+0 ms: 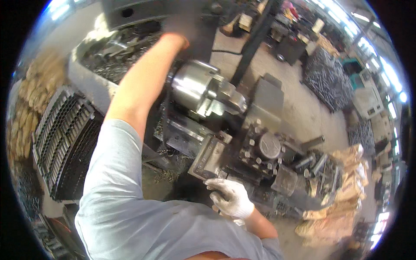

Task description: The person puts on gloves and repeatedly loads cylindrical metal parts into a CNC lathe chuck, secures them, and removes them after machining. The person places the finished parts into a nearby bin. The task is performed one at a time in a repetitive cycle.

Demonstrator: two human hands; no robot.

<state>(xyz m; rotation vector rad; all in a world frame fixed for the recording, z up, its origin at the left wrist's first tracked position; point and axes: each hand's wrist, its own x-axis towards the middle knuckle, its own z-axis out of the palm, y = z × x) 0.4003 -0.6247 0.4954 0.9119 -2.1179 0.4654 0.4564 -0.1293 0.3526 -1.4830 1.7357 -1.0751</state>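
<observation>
My left arm stretches forward past the lathe chuck (191,84), toward the dark headstock area. My left hand (182,21) is only a dark blur there, so its fingers and anything in them cannot be made out. The chuck is bright steel, with jaws (211,105) facing the tool post (269,146). My right hand (232,198), in a white knitted glove with darkened fingertips, is close to my body beside the near end of a metal slide plate (206,159). Its fingers are curled; whether they grip a handle is hidden.
Metal chips fill the chip tray (110,61) behind my left arm. A rack of metal tubes (65,130) stands left, with sacks (42,84) behind it. Loose tools (315,165) lie on the lathe's right end, near paper sacks (347,185). Metal rods fill a bin (325,78) farther off.
</observation>
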